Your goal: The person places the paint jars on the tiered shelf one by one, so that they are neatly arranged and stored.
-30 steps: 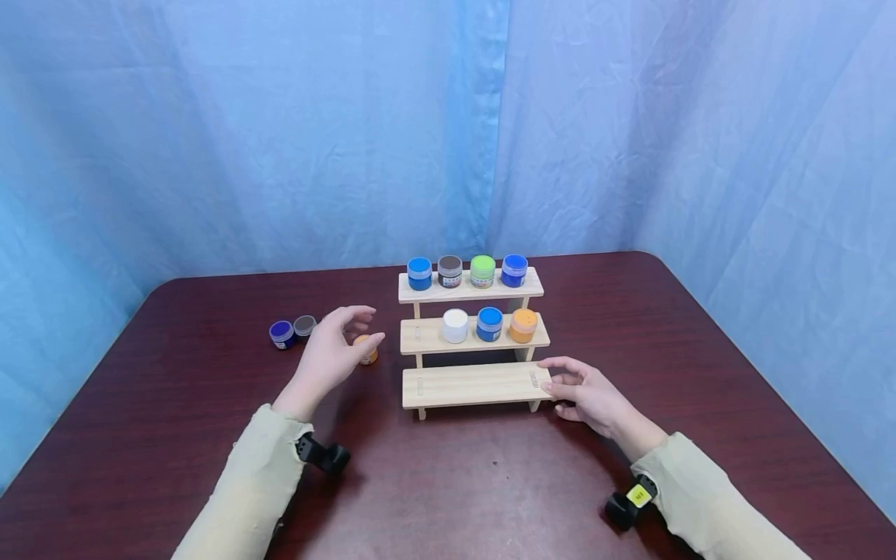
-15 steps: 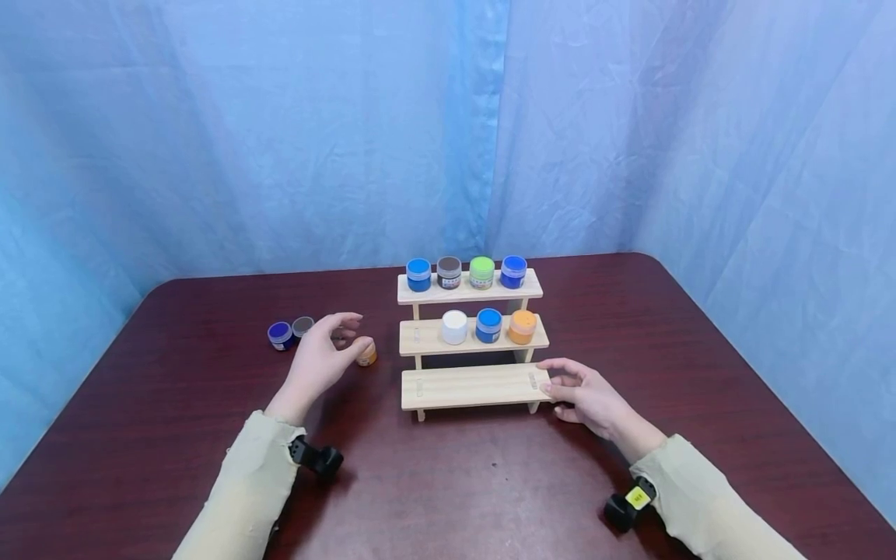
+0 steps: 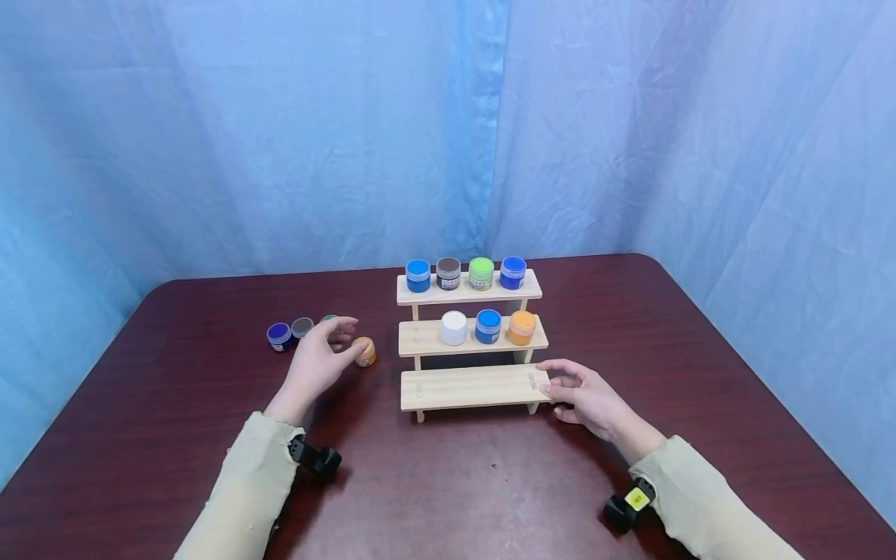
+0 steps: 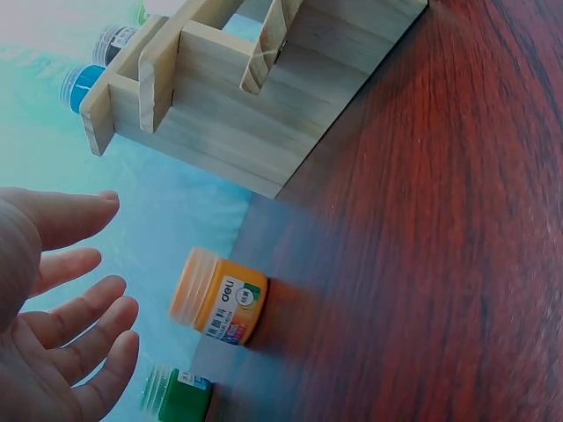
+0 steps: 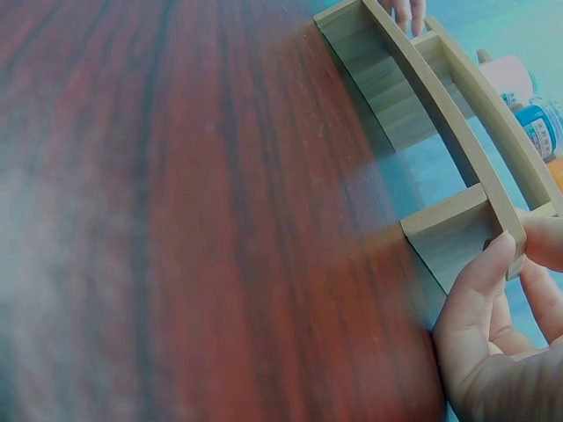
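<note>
Your right hand (image 3: 586,398) pinches the wooden rack (image 3: 428,341) at its lowest shelf's (image 3: 472,386) right end. Your left hand (image 3: 318,362), loosely spread and holding nothing, hovers just beside the orange jar (image 4: 227,299) on the table (image 3: 448,490); a green jar (image 4: 183,397) stands beyond.

The green jar (image 3: 327,317) — mostly hidden behind the left grip (image 3: 320,359) in the head view! Right wrist view — an orange jar (image 5: 556,171), sliced by the edge!

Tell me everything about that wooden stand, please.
The stand looks like pale, unpainted wood: three shelves, rising toward the back, on side panels. It stands upright on the table. Four jars sit on the top shelf, three on the middle shelf; the right hand grips the lowest shelf at its right end.
</note>
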`<state>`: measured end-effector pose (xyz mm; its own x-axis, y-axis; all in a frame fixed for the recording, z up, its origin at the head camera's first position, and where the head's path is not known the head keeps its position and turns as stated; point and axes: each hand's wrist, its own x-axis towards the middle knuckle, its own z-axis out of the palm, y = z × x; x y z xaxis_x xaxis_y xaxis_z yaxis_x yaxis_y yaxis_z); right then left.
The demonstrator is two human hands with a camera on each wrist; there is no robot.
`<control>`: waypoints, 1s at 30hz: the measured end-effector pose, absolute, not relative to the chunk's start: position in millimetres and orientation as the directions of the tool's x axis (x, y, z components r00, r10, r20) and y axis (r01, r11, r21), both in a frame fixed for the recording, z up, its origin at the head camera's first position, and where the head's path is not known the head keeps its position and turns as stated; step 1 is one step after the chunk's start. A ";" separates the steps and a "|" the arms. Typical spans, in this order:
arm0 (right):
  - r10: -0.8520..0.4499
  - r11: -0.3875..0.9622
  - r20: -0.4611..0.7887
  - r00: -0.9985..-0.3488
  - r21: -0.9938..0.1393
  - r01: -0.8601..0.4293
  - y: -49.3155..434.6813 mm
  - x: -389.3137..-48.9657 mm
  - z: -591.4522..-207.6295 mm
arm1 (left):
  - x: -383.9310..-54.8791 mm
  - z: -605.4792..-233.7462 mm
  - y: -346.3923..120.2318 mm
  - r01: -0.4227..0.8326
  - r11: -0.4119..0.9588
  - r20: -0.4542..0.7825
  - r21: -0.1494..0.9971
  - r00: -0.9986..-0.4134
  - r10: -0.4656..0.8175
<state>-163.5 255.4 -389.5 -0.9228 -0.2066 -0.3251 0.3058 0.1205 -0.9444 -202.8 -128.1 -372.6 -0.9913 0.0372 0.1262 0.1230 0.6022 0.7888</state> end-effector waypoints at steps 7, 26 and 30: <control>-0.208 0.120 -0.324 -0.923 -0.945 0.305 255.4 -163.4 -390.1 | -206.8 -377.5 -128.7 0.077 0.601 0.078 0.796 -0.997 0.026; -0.217 0.105 -0.316 -0.924 -0.948 0.300 256.4 -163.1 -390.6 | -215.7 -392.3 -129.4 0.017 0.619 0.000 0.785 -1.000 0.027; -0.219 0.106 -0.315 -0.923 -0.948 0.299 256.6 -163.0 -390.6 | -216.6 -394.3 -128.9 0.017 0.629 -0.004 0.777 -0.999 0.032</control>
<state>-163.0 256.6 -390.6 -0.9235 -0.2187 -0.3153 0.2986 0.1064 -0.9484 -216.6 -128.9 -394.3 -0.9995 0.0317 -0.0038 0.0170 0.6289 0.7773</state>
